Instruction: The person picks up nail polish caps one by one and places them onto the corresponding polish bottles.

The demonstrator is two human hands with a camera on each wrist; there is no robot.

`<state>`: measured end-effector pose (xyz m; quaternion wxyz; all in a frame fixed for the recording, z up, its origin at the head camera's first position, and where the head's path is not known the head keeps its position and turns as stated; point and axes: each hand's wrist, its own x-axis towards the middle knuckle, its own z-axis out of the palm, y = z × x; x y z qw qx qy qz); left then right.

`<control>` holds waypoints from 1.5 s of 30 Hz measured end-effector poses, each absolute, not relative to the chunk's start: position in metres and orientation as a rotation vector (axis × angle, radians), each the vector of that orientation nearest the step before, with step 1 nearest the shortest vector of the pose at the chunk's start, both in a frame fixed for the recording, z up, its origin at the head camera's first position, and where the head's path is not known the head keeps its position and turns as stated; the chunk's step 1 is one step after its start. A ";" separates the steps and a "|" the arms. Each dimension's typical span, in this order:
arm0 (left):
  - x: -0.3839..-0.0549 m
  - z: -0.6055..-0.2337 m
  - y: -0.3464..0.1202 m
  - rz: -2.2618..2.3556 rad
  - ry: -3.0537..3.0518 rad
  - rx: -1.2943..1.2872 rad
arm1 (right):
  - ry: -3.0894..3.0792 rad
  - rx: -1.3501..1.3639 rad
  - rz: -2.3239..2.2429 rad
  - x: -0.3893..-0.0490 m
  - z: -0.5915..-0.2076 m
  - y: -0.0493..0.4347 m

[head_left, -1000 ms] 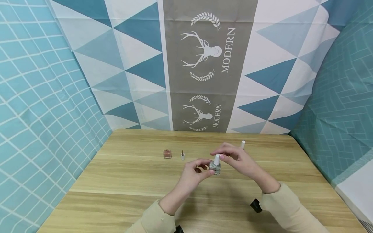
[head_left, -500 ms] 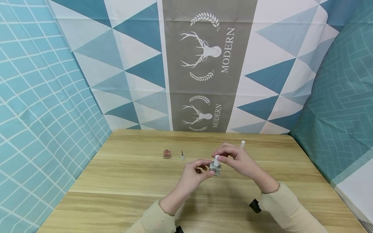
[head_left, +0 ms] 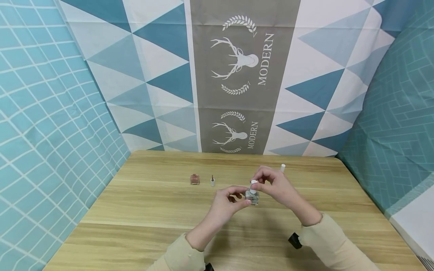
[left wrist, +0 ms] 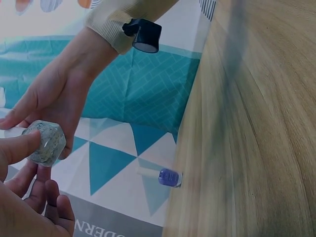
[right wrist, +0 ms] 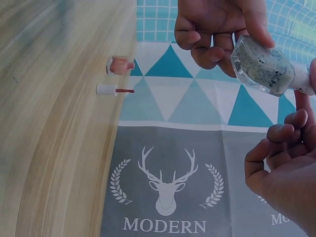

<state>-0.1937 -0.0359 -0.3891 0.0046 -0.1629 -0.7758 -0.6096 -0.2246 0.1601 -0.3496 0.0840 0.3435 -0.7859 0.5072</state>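
Note:
In the head view my left hand (head_left: 226,203) holds a clear nail polish bottle (head_left: 252,198) between thumb and fingers, above the table. White polish with dark specks shows through its glass in the right wrist view. On the bottle's neck sits a white cap (head_left: 253,186), which the thumb and fingers of my right hand (head_left: 275,185) pinch. An uncapped brownish-pink polish bottle (head_left: 194,179) stands farther back on the left. Beside it, a white cap with its brush (head_left: 212,181) stands brush upward.
Behind my right hand stands a purple nail polish bottle (left wrist: 170,177) with a white cap; in the head view only that cap (head_left: 283,168) shows. The wooden table (head_left: 152,210) meets a patterned cloth backdrop (head_left: 234,94) at its far edge.
The fingers of my right hand have turned around the white cap, the wrist shifting slightly left. Bottle and left hand have shifted very slightly right. The things on the table stay put.

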 end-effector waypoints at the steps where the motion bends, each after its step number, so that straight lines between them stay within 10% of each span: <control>1: -0.194 -0.389 -0.036 -1.911 -2.432 -0.507 | -2.333 1.025 1.526 -0.225 -0.350 0.160; 45: -0.191 -0.384 -0.034 -1.957 -2.384 -0.519 | -2.344 1.140 1.529 -0.224 -0.354 0.165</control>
